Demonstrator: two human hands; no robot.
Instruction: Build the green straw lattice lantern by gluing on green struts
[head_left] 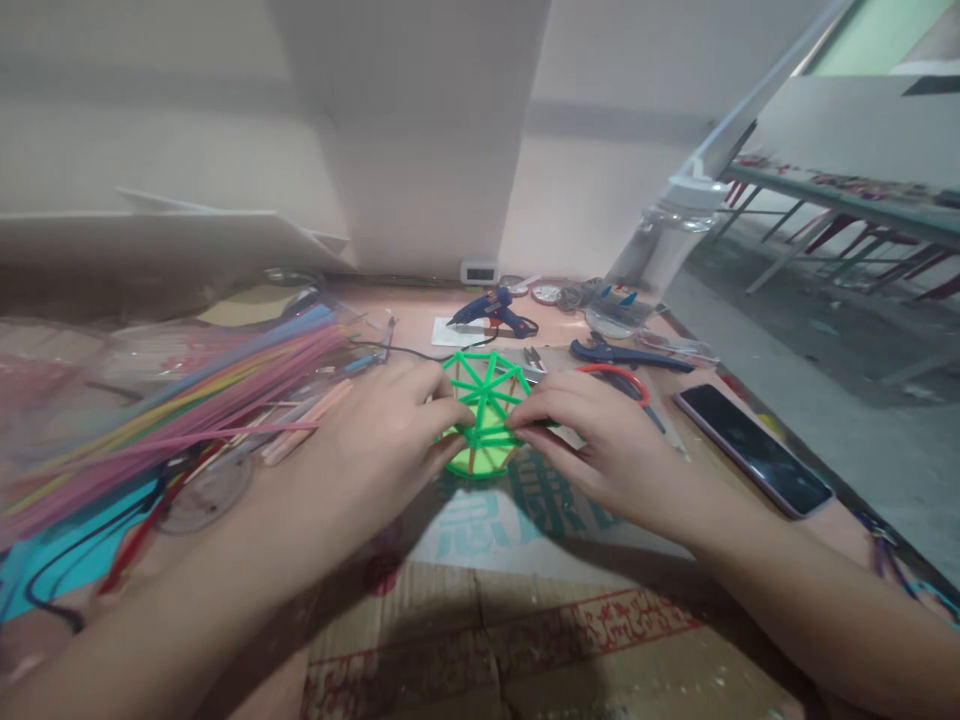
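Note:
A small round craft frame stands upright in the middle, made of bright green rods with spokes meeting at a hub. Brown posts join its spoked top to a yellow-green disc below. From the left, my left hand pinches the near part of the frame between thumb and fingers. My right hand grips the opposite side, its fingertips closed on the green rods. The fingertips partly cover the near edge. Under the frame lies a pale sheet with blue-green printed characters.
Behind the frame, a blue glue gun rests on a white card. Blue-handled pliers, red-handled scissors and a phone lie right. A clear bottle stands behind. Colourful pipe cleaners are heaped left.

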